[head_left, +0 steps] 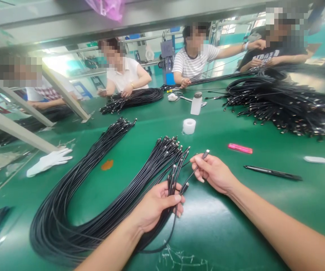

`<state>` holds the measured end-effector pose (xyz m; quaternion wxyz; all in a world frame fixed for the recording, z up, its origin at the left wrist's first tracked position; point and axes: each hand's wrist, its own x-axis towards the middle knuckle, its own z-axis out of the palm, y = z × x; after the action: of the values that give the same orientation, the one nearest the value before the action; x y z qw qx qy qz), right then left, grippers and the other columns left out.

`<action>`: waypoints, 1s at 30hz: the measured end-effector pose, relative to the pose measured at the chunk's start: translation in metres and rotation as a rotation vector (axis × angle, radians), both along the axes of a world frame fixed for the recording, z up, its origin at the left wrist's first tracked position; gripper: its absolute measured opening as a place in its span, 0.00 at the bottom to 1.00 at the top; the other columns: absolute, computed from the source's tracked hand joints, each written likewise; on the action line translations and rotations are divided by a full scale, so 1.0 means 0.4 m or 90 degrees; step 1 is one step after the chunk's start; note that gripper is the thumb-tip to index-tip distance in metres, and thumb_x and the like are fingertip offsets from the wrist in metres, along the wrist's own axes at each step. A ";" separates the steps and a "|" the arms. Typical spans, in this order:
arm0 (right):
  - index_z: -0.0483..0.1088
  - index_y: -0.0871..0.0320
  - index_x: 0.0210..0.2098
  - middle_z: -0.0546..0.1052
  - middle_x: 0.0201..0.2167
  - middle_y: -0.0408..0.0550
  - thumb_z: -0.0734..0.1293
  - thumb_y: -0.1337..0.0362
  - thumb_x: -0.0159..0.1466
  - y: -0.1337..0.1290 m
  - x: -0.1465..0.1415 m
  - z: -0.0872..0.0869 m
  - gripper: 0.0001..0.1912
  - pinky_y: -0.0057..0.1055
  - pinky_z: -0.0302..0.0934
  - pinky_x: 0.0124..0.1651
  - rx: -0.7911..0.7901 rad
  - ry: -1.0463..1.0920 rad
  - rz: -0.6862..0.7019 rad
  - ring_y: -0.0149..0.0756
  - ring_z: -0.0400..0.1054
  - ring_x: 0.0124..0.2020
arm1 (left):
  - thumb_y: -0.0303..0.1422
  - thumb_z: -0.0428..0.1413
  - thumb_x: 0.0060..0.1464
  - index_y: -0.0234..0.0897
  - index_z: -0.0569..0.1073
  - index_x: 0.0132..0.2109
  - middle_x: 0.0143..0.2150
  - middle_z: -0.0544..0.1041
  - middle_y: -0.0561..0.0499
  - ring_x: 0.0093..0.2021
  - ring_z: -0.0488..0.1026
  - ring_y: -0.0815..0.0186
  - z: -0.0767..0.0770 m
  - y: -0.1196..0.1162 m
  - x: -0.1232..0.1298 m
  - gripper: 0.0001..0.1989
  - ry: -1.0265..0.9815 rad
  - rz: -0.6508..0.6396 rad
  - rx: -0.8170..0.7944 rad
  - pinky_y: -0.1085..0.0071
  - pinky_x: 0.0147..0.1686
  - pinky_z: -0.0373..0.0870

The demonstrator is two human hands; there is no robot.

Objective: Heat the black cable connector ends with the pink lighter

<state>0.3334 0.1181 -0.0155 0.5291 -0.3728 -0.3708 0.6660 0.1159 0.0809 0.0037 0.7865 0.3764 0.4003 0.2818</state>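
Note:
My left hand (158, 205) is closed around several black cables (171, 184), its thumb lying across them and their metal plugs pointing up and away. To its right, my right hand (214, 171) pinches one cable by its plug end (206, 153), the metal tip showing beyond the thumb. A large bundle of black cables (49, 222) curves in a U across the green table, to the left of my hands. One end of that bundle, with many plugs (168, 143), lies just beyond my left hand.
On the green table (128, 150) lie a white glove (49, 162), a tape roll (189, 126), a white bottle (196, 103), a pink object (240, 148) and a black pen (272, 173). A cable heap (286, 101) covers the far right. Several people sit opposite, handling cables.

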 end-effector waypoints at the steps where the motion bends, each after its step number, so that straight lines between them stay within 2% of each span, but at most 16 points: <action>1: 0.72 0.60 0.36 0.72 0.26 0.42 0.73 0.53 0.58 -0.008 -0.010 -0.002 0.16 0.24 0.59 0.19 0.009 -0.005 0.019 0.26 0.66 0.20 | 0.31 0.66 0.49 0.30 0.68 0.46 0.35 0.76 0.46 0.28 0.75 0.67 0.000 -0.001 0.001 0.20 0.000 -0.004 0.003 0.70 0.30 0.71; 5: 0.72 0.60 0.36 0.74 0.26 0.43 0.71 0.53 0.61 -0.036 -0.044 -0.007 0.15 0.27 0.65 0.23 0.045 -0.044 0.123 0.27 0.68 0.21 | 0.33 0.66 0.48 0.30 0.69 0.46 0.35 0.75 0.46 0.28 0.74 0.68 0.006 -0.003 0.007 0.20 -0.008 -0.024 0.016 0.71 0.29 0.71; 7: 0.72 0.60 0.37 0.74 0.26 0.43 0.71 0.55 0.61 -0.043 -0.048 -0.007 0.14 0.26 0.65 0.24 0.066 -0.068 0.147 0.27 0.67 0.21 | 0.33 0.66 0.48 0.30 0.70 0.45 0.35 0.74 0.47 0.28 0.73 0.69 0.007 -0.003 0.009 0.20 -0.009 -0.031 0.023 0.71 0.29 0.71; 13: 0.69 0.57 0.45 0.75 0.29 0.44 0.72 0.59 0.60 -0.027 -0.023 0.009 0.17 0.24 0.61 0.21 0.074 -0.036 -0.006 0.28 0.68 0.24 | 0.32 0.67 0.47 0.30 0.69 0.45 0.34 0.75 0.48 0.29 0.74 0.68 0.001 -0.003 0.014 0.21 0.018 -0.022 0.024 0.70 0.31 0.71; 15: 0.68 0.56 0.47 0.75 0.28 0.44 0.72 0.59 0.60 -0.025 -0.015 0.019 0.17 0.24 0.62 0.21 0.081 -0.024 -0.025 0.28 0.67 0.23 | 0.32 0.67 0.47 0.30 0.70 0.46 0.33 0.75 0.48 0.29 0.74 0.67 -0.001 -0.003 0.013 0.21 0.011 -0.023 0.017 0.71 0.31 0.70; 18: 0.70 0.57 0.42 0.74 0.27 0.43 0.71 0.58 0.61 -0.031 -0.010 0.030 0.13 0.24 0.61 0.19 0.067 -0.019 -0.035 0.28 0.68 0.21 | 0.32 0.68 0.46 0.29 0.70 0.45 0.32 0.74 0.49 0.30 0.75 0.68 -0.003 -0.002 0.009 0.21 -0.001 -0.002 0.003 0.70 0.32 0.71; 21: 0.71 0.59 0.37 0.75 0.25 0.45 0.71 0.56 0.61 -0.045 -0.019 0.030 0.12 0.26 0.62 0.17 0.029 -0.052 0.020 0.29 0.67 0.18 | 0.32 0.68 0.46 0.30 0.70 0.44 0.32 0.75 0.49 0.30 0.75 0.67 -0.002 0.000 0.005 0.21 -0.003 0.042 -0.001 0.69 0.34 0.72; 25: 0.70 0.59 0.37 0.77 0.20 0.45 0.73 0.56 0.58 -0.075 -0.054 0.016 0.15 0.31 0.68 0.24 -0.014 -0.102 0.154 0.33 0.71 0.18 | 0.32 0.67 0.48 0.29 0.70 0.43 0.33 0.76 0.47 0.32 0.76 0.67 0.007 -0.003 0.008 0.18 -0.028 0.055 0.032 0.67 0.38 0.73; 27: 0.69 0.58 0.37 0.77 0.21 0.45 0.75 0.56 0.57 -0.089 -0.072 0.010 0.16 0.32 0.69 0.26 -0.022 -0.105 0.158 0.35 0.73 0.20 | 0.33 0.66 0.49 0.30 0.70 0.42 0.34 0.76 0.46 0.34 0.76 0.65 0.009 -0.008 0.010 0.17 -0.050 0.029 0.053 0.67 0.39 0.73; 30: 0.68 0.58 0.38 0.75 0.20 0.43 0.75 0.57 0.56 -0.098 -0.085 0.005 0.17 0.28 0.65 0.23 0.000 -0.149 0.133 0.31 0.69 0.19 | 0.33 0.66 0.49 0.32 0.69 0.44 0.36 0.76 0.45 0.33 0.76 0.65 0.005 -0.017 0.011 0.18 -0.066 -0.017 0.063 0.67 0.34 0.73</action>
<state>0.2995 0.0789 -0.0137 0.4099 -0.4074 -0.4669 0.6693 0.1205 0.0739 0.0056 0.7903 0.4049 0.3399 0.3097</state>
